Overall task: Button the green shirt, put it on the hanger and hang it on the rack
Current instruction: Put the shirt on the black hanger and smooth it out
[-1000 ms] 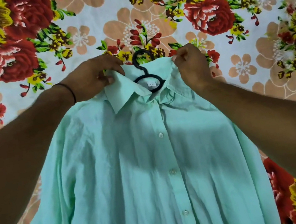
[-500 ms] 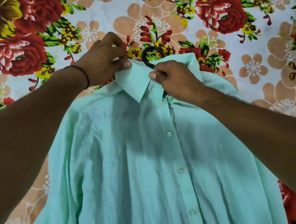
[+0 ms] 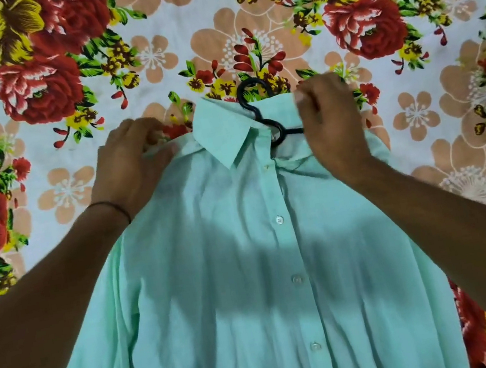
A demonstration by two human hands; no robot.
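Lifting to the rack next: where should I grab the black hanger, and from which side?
Grip the hanger by its exposed hook neck above the collar, coming from the far, top side; its arms lie mostly under the green shirt.

Shirt point(image 3: 250, 278), pale green, lies front-up on a floral sheet point(image 3: 151, 55). The placket is closed and three buttons point(image 3: 279, 220) show clearly. A black hanger point(image 3: 258, 116) sits in the neck opening, its hook poking out past the collar point(image 3: 226, 129). Left hand point(image 3: 130, 166) pinches cloth at the shoulder just beside the collar, fingers curled. Right hand point(image 3: 331, 125) grips the collar's other side, over the hanger's arm. Dark band point(image 3: 111, 206) on left wrist. Shadow falls across the chest.
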